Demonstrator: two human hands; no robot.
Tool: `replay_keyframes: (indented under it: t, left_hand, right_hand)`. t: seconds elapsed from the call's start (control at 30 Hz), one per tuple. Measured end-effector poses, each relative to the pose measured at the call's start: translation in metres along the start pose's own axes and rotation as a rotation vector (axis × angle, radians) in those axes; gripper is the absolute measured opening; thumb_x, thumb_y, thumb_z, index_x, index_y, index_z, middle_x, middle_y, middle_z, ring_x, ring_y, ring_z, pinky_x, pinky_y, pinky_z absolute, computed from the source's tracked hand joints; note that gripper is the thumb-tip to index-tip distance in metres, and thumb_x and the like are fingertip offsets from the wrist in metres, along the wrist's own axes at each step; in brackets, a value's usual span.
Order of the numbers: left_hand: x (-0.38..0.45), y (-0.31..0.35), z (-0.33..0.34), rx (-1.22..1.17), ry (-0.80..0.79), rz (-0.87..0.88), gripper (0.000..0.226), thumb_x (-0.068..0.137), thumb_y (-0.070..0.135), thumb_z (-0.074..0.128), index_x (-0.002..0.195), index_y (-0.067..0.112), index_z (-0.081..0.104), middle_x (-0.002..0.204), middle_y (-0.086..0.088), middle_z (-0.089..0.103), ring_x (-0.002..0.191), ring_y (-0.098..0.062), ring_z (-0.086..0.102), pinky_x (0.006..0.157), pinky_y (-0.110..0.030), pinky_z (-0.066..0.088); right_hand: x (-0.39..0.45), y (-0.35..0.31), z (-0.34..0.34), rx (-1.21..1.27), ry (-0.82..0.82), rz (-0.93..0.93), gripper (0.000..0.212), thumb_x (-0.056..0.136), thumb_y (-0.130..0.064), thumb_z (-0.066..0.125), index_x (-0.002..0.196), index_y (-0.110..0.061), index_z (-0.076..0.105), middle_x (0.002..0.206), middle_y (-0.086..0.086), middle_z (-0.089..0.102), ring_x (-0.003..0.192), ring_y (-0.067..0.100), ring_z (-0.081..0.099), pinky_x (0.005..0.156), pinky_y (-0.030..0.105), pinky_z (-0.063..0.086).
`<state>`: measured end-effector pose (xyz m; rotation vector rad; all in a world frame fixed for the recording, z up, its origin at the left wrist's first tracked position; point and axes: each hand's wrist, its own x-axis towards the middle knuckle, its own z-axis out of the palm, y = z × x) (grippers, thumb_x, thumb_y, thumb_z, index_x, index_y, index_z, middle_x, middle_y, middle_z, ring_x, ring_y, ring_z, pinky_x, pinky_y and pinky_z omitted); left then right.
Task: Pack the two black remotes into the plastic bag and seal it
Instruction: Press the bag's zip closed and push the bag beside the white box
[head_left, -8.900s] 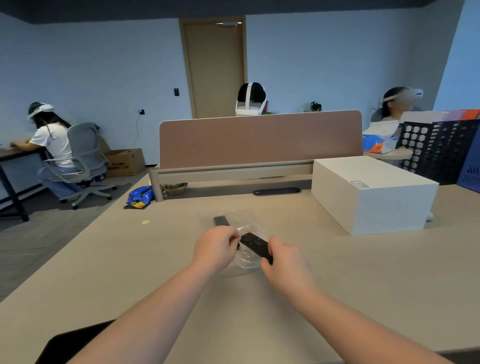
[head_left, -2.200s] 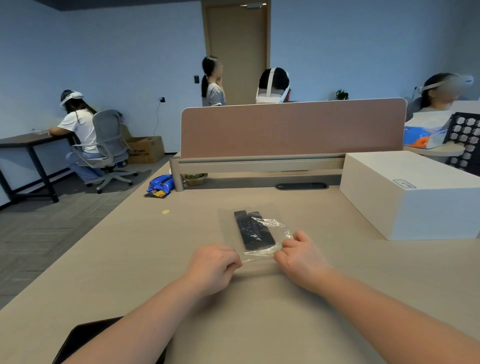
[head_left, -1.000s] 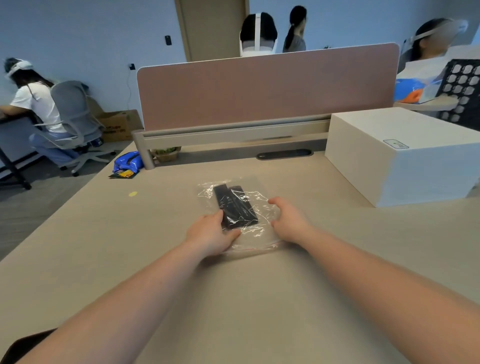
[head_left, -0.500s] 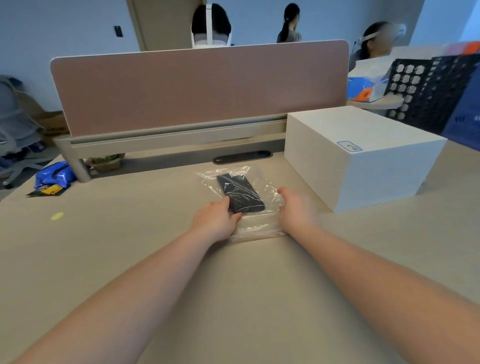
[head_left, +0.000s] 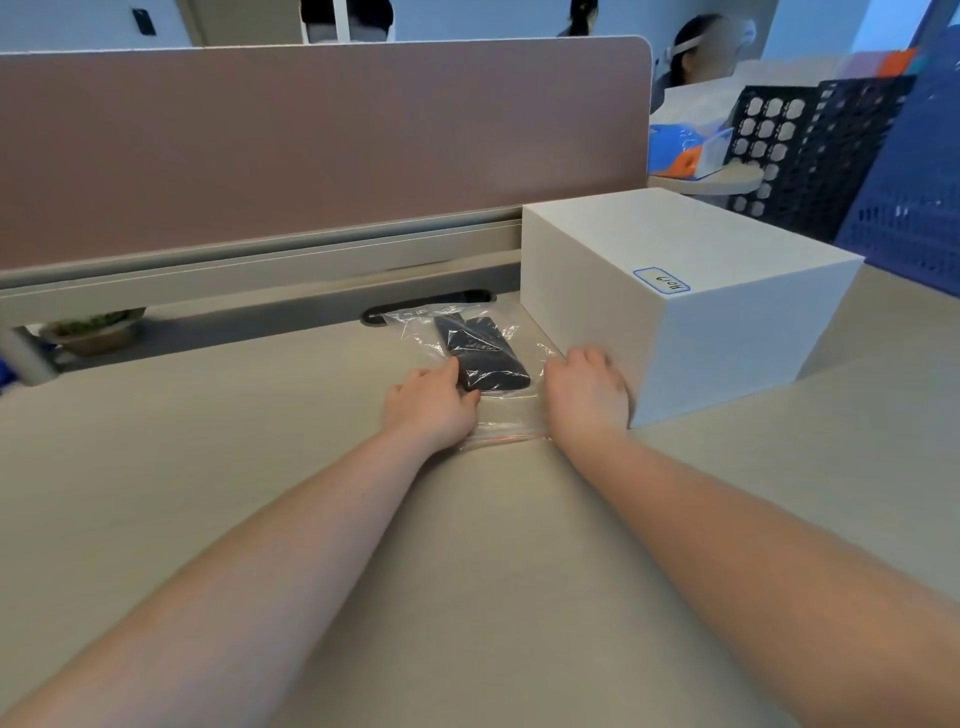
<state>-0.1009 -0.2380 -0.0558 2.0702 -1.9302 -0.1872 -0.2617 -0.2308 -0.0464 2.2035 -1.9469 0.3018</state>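
Observation:
Two black remotes (head_left: 483, 353) lie side by side inside a clear plastic bag (head_left: 415, 332) that rests flat on the beige desk. The bag's zip strip with a red line (head_left: 506, 439) faces me between my wrists. My left hand (head_left: 431, 402) rests on the bag's near left part, fingers touching the remotes' near end. My right hand (head_left: 587, 389) lies palm down on the bag's right edge, beside the white box.
A white box (head_left: 691, 291) stands right of the bag, touching my right hand. A pink desk divider (head_left: 311, 145) runs along the back, with a dark cable slot (head_left: 374, 314) behind the bag. Black and blue crates (head_left: 857, 156) stand far right. A person sits behind them.
Both hands and the bagged remotes have slid away from me and to the right, up to the white box. The hands went from pinching the bag's opening to resting on its sides.

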Motion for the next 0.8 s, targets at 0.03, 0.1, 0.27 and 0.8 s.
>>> replay_keyframes:
  t: [0.03, 0.1, 0.27, 0.8]
  left_hand:
    - [-0.001, -0.001, 0.001, -0.009, 0.009, 0.002, 0.029, 0.089, 0.043, 0.047, 0.111, 0.023, 0.05, 0.116, -0.009, 0.061, 0.119, -0.028, 0.045, 0.094, -0.043, 0.039]
    - [-0.003, -0.003, 0.001, -0.015, 0.019, 0.007, 0.03, 0.089, 0.044, 0.047, 0.11, 0.023, 0.05, 0.116, -0.008, 0.061, 0.12, -0.027, 0.044, 0.093, -0.043, 0.038]
    - [-0.011, 0.0, 0.002, 0.009, 0.024, 0.007, 0.037, 0.089, 0.049, 0.044, 0.115, 0.022, 0.049, 0.121, -0.005, 0.06, 0.122, -0.026, 0.043, 0.096, -0.043, 0.037]
    - [-0.049, -0.009, -0.001, -0.127, 0.217, -0.029, 0.041, 0.095, 0.036, 0.042, 0.126, 0.009, 0.045, 0.136, -0.01, 0.049, 0.124, -0.031, 0.043, 0.099, -0.043, 0.039]
  right_hand:
    - [0.001, 0.0, 0.0, -0.017, -0.018, -0.007, 0.032, 0.086, 0.002, 0.044, 0.113, -0.004, 0.059, 0.119, 0.017, 0.056, 0.116, 0.035, 0.044, 0.095, 0.039, 0.039]
    - [0.003, 0.001, 0.0, -0.049, -0.06, -0.008, 0.034, 0.086, 0.002, 0.044, 0.115, -0.004, 0.06, 0.122, 0.017, 0.056, 0.119, 0.035, 0.042, 0.098, 0.038, 0.038]
    - [0.005, 0.001, -0.003, -0.15, -0.144, -0.03, 0.036, 0.087, 0.0, 0.043, 0.119, -0.006, 0.059, 0.122, 0.013, 0.058, 0.121, 0.033, 0.043, 0.097, 0.036, 0.041]
    - [-0.026, 0.019, -0.019, 0.106, -0.082, -0.027, 0.019, 0.088, -0.002, 0.048, 0.102, -0.005, 0.061, 0.105, 0.015, 0.062, 0.109, 0.035, 0.053, 0.078, 0.036, 0.046]
